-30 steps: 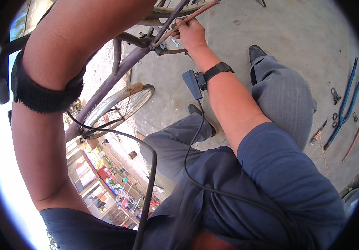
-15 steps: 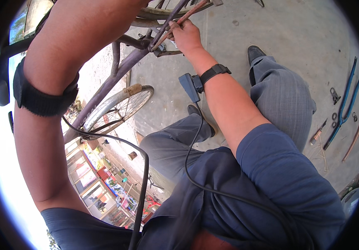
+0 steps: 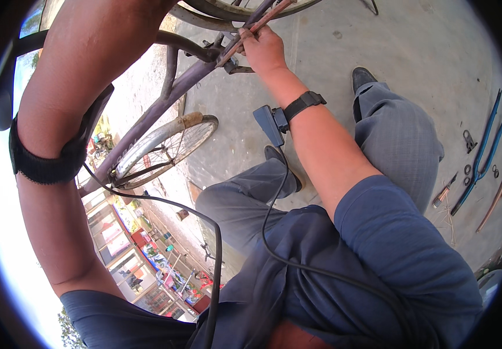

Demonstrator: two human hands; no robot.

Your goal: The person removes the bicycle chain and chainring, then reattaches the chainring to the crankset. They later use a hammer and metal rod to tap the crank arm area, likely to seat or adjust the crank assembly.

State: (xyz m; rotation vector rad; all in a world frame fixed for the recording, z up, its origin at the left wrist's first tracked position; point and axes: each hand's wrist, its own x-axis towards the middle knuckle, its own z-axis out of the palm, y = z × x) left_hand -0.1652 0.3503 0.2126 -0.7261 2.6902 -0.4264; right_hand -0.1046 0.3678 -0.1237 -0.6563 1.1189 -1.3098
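Note:
My right hand point(image 3: 264, 47) is closed around the reddish-brown handle of a hammer point(image 3: 272, 13), beside the bicycle frame. The handle slants across the purple bicycle frame point(image 3: 190, 79), its lower end by the crank area; its other end runs out past the upper edge. I cannot tell whether handle and frame touch. My left arm reaches up along the left side, and its hand is beyond the upper edge, out of sight. A wheel with a silver mudguard point(image 3: 156, 138) hangs at the frame's lower left, and part of another wheel point(image 3: 227, 13) shows at the top.
On the concrete floor at right lie a blue bicycle fork point(image 3: 481, 163), a brush point(image 3: 444, 192), a wooden-looking handle point(image 3: 495, 200), small rings point(image 3: 467, 170) and a metal bracket point(image 3: 469, 141). Black cables point(image 3: 213, 224) run from both arm straps across my body.
The view has shifted slightly, and my left forearm sits farther left. My right hand keeps its grip; the hammer's grey end has passed out of the picture at the top.

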